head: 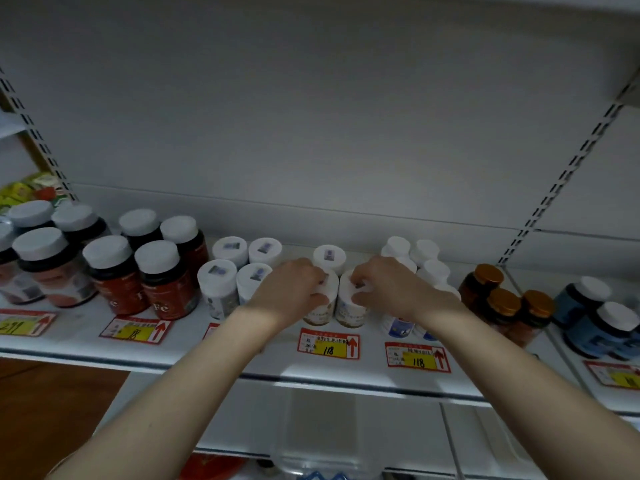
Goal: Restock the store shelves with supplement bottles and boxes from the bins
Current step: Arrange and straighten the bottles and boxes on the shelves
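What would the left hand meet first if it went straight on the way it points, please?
Probably the lone white-capped bottle standing just behind the front bottle that the left hand grips; depth is hard to judge, though.

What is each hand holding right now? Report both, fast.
Left hand: gripping the cap of a white-capped bottle on the shelf.
Right hand: gripping the cap of the neighbouring bottle.
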`<state>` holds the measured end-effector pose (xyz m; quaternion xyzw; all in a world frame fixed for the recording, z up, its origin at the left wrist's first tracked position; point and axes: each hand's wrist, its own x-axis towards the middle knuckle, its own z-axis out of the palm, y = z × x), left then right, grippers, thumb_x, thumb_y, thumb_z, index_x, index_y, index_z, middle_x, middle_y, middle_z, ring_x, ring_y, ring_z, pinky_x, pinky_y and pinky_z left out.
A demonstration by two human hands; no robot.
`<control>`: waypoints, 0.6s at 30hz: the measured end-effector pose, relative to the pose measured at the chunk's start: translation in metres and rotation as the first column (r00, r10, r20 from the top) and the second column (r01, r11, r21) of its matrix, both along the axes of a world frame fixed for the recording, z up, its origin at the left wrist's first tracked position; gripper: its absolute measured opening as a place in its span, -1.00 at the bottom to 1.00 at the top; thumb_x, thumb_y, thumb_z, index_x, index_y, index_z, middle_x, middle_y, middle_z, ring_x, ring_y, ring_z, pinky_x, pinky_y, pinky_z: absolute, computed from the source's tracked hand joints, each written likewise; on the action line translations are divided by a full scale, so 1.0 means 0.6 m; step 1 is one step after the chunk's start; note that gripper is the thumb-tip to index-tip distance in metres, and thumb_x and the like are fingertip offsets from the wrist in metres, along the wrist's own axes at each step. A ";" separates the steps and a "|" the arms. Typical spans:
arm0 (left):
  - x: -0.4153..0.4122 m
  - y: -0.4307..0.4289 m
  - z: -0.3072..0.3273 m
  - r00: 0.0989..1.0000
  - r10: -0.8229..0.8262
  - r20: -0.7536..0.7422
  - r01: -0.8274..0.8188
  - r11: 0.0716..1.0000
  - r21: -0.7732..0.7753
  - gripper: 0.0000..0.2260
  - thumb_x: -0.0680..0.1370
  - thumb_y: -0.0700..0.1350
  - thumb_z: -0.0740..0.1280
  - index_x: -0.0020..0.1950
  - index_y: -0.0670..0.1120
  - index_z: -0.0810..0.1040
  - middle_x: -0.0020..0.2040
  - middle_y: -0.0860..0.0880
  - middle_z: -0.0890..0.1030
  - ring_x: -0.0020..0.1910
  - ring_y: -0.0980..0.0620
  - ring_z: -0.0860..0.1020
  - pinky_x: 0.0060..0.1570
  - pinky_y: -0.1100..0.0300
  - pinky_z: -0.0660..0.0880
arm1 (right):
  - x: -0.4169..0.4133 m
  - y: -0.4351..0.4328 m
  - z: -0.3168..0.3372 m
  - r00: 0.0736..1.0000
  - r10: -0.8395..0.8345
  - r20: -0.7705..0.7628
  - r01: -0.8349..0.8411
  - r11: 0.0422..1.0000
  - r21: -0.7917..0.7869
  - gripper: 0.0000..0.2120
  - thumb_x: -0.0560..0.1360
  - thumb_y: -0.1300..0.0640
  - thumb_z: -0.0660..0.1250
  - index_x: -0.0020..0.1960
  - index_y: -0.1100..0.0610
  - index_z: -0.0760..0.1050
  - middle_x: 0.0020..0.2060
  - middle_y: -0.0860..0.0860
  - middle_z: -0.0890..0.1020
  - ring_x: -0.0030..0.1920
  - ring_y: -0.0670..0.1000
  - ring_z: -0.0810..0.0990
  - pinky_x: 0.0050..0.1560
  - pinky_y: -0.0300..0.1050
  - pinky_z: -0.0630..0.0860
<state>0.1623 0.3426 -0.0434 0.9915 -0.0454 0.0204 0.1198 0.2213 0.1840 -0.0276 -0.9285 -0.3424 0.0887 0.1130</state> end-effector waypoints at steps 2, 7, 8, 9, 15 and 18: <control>0.002 0.002 0.001 1.000 -0.016 0.008 0.016 1.000 0.007 -0.65 0.56 -0.02 0.26 0.31 -0.11 0.45 0.23 -0.11 0.48 0.19 -0.06 0.46 0.17 0.15 0.36 | -0.002 0.001 -0.003 1.000 -0.007 0.002 0.007 1.000 -0.002 -0.64 0.48 0.19 0.29 -0.40 -0.02 0.22 -0.39 -0.15 0.31 -0.39 -0.21 0.28 -0.43 -0.33 0.19; 0.002 0.005 0.002 0.999 -0.050 0.022 0.049 0.998 0.025 -0.66 0.55 0.02 0.25 0.25 -0.11 0.49 0.18 -0.10 0.48 0.14 -0.06 0.46 0.08 0.17 0.37 | -0.004 -0.001 -0.002 0.999 -0.032 -0.013 0.032 0.999 -0.005 -0.84 0.48 0.17 0.31 0.02 0.21 0.54 -0.03 0.08 0.56 -0.08 0.00 0.52 -0.31 -0.31 0.27; 0.002 0.006 0.004 0.998 -0.053 0.023 0.052 0.998 0.019 -0.68 0.54 0.04 0.25 0.19 -0.12 0.52 0.13 -0.11 0.48 0.11 -0.06 0.47 0.05 0.17 0.39 | -0.005 -0.001 -0.001 0.999 -0.039 -0.019 0.039 0.999 -0.005 -0.80 0.48 0.15 0.31 0.07 0.22 0.53 0.02 0.09 0.57 -0.02 0.03 0.53 -0.24 -0.26 0.32; 0.005 0.008 0.009 0.998 -0.052 0.025 0.052 0.999 0.002 -0.69 0.54 0.06 0.25 0.09 -0.15 0.55 0.07 -0.12 0.49 0.06 -0.07 0.49 0.01 0.15 0.40 | -0.004 -0.001 -0.002 0.999 -0.041 -0.020 0.041 0.999 0.003 -0.77 0.48 0.14 0.32 0.09 0.22 0.54 0.05 0.10 0.57 0.00 0.04 0.54 -0.17 -0.22 0.35; 0.083 0.028 0.029 0.994 0.028 0.102 -0.016 0.992 -0.123 -0.67 0.55 0.02 0.28 0.09 -0.25 0.54 0.04 -0.20 0.53 0.06 -0.15 0.50 0.01 0.10 0.40 | -0.009 0.000 0.001 0.997 -0.079 0.023 0.079 0.996 0.032 -0.75 0.47 0.09 0.32 0.08 0.21 0.51 0.06 0.12 0.51 0.08 0.10 0.48 0.06 -0.08 0.42; 0.116 0.023 0.028 1.000 -0.005 0.006 0.005 0.987 -0.162 -0.58 0.53 0.03 0.31 0.31 -0.18 0.44 0.26 -0.17 0.49 0.22 -0.11 0.45 0.15 0.15 0.34 | -0.012 0.002 0.000 0.996 -0.088 0.011 0.087 0.996 0.032 -0.73 0.47 0.08 0.31 0.11 0.19 0.50 0.09 0.12 0.50 0.08 0.09 0.49 0.07 -0.10 0.43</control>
